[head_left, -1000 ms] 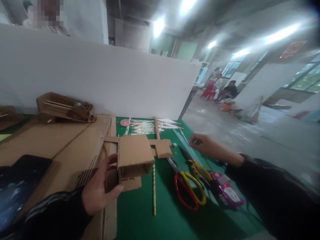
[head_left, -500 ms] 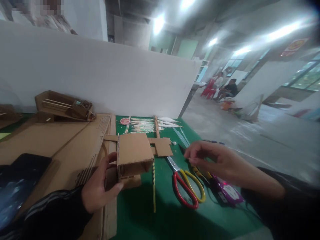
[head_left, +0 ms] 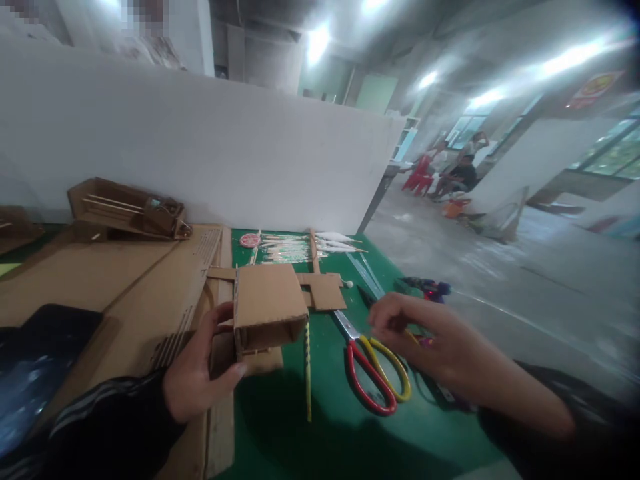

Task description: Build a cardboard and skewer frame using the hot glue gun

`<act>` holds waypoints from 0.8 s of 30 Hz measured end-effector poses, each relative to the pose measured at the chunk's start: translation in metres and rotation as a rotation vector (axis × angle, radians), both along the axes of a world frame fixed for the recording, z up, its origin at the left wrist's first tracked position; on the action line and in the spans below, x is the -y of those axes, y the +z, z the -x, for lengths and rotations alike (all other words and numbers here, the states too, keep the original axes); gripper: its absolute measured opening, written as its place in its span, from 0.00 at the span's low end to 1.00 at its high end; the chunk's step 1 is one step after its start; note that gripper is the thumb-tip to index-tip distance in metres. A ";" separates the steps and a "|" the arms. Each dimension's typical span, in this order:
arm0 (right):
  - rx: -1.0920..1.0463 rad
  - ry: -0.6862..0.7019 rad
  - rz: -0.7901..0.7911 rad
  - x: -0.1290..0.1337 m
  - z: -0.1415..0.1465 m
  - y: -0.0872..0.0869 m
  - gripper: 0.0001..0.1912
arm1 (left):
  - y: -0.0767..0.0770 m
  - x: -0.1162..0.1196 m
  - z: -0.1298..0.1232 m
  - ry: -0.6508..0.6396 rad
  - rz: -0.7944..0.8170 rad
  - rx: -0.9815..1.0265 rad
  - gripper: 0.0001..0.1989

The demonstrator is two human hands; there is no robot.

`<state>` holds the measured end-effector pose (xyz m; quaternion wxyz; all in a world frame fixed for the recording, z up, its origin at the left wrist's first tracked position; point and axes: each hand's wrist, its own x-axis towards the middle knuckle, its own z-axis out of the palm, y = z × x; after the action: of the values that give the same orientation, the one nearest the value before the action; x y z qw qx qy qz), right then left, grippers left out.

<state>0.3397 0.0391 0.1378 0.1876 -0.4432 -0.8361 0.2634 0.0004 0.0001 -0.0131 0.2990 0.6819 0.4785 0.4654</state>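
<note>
— Fingers of the left hand, lower left of frame: parted from the thumb in a wide curve against the left side of the cardboard box. Not closed round it. How hard they bear, can't say.

— Right hand?

— Right of centre, above the green surface. Fingers curled, tips drawn in, blurred. Can't tell whether anything is pinched. Scissors lie just left of it.

— Box's position?

— Centre of frame, flat face up, open end toward the lower edge. Flat cardboard piece to its right, whether joined unclear. Yellow patterned stick runs down from its lower right corner.

— What shifted?

— Right hand. A second ago: higher in frame, purple device in plain view. Now lower, hand and forearm covering most of that device. Dark tool with a blue end shows at right, formerly hidden behind the arm. Box and left hand: same places.

— Meaning for the work?

— Judgement only: left seems to steady the box, right seems the moving side. No visible alteration to the box, so probably no further along.
</note>
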 end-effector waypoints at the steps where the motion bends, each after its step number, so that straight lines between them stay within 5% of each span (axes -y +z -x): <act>1: 0.053 -0.032 -0.008 -0.006 0.000 -0.008 0.09 | 0.000 0.000 0.000 0.008 0.002 -0.006 0.36; 11: 0.402 -0.097 -0.134 -0.045 0.006 -0.099 0.06 | 0.002 0.001 -0.001 -0.001 0.011 -0.006 0.35; 24: 0.416 -0.040 -0.087 -0.053 0.025 -0.114 0.07 | 0.004 0.000 0.000 0.000 0.017 -0.036 0.35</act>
<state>0.3148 0.0923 0.0240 0.0350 -0.4958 -0.8586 0.1259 0.0002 0.0003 -0.0088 0.2960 0.6877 0.4877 0.4490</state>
